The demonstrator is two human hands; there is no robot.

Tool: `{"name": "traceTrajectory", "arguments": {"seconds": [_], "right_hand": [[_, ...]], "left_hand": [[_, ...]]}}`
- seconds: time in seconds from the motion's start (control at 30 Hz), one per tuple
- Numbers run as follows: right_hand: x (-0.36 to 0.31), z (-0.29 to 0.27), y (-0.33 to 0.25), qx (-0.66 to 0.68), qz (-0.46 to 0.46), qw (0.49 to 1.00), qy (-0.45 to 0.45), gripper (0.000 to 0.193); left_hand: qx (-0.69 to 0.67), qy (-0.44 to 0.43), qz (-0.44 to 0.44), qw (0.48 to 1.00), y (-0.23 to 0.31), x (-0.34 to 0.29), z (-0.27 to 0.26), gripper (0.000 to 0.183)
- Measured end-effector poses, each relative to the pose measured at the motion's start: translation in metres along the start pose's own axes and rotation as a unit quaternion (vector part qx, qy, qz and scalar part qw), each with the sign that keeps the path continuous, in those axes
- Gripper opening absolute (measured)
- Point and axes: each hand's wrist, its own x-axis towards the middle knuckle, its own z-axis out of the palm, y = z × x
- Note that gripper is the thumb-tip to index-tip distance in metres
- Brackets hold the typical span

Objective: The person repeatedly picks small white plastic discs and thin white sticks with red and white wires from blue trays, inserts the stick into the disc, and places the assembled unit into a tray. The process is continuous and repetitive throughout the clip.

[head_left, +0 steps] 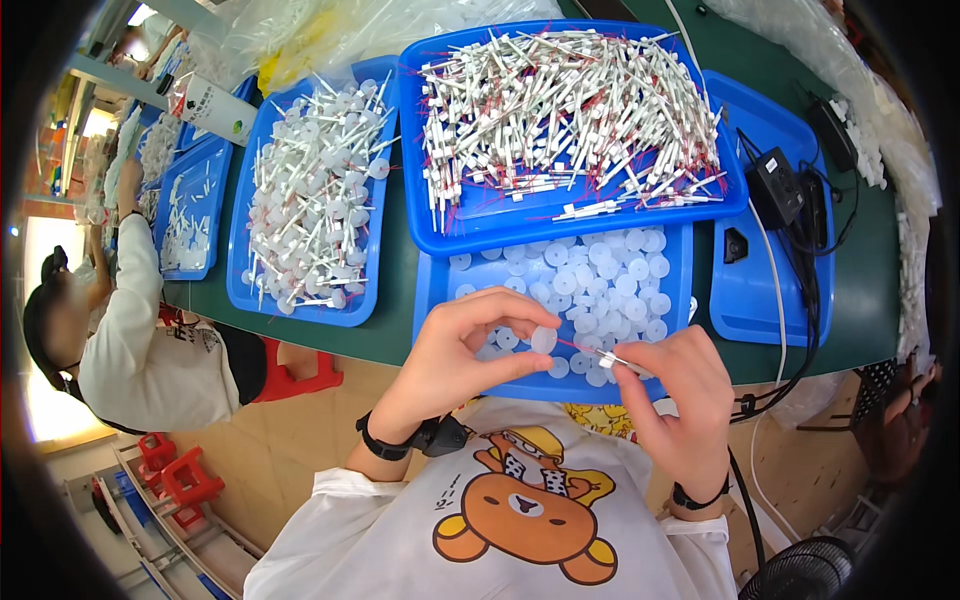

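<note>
My left hand [462, 345] pinches a translucent white disc [543, 340] between thumb and fingertips. Between the thumb and fingers of my right hand [688, 390] is a white stick [612, 360] with a thin red wire that points left and reaches toward the disc. Whether the wire tip enters the disc is too small to tell. Both hands hover over the near edge of a blue tray [428, 290] of loose discs [625, 285]. Behind it, overlapping it, sits another blue tray [590, 220] heaped with white sticks [560, 110] with red wires.
A left blue tray [345, 316] holds sticks fitted with discs [310, 200]. Right lies a blue tray [765, 318] with a black power adapter [775, 185] and cables. Plastic bags [380, 30] lie at the back. At far left, a person [150, 330] works beside more trays.
</note>
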Motion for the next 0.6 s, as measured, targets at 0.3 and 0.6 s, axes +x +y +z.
{"name": "traceTrajectory", "arguments": {"seconds": [0.3,0.6], "right_hand": [[-0.006,0.001,0.003,-0.004,-0.034,0.999,0.004,0.029],[-0.013,0.001,0.008,-0.032,-0.042,0.999,0.012,0.031]], "left_hand": [[-0.087,0.029,-0.026,0.995,0.009,-0.001,0.01,0.039],[-0.036,-0.025,-0.011,0.999,0.006,0.001,0.009,0.035]]}}
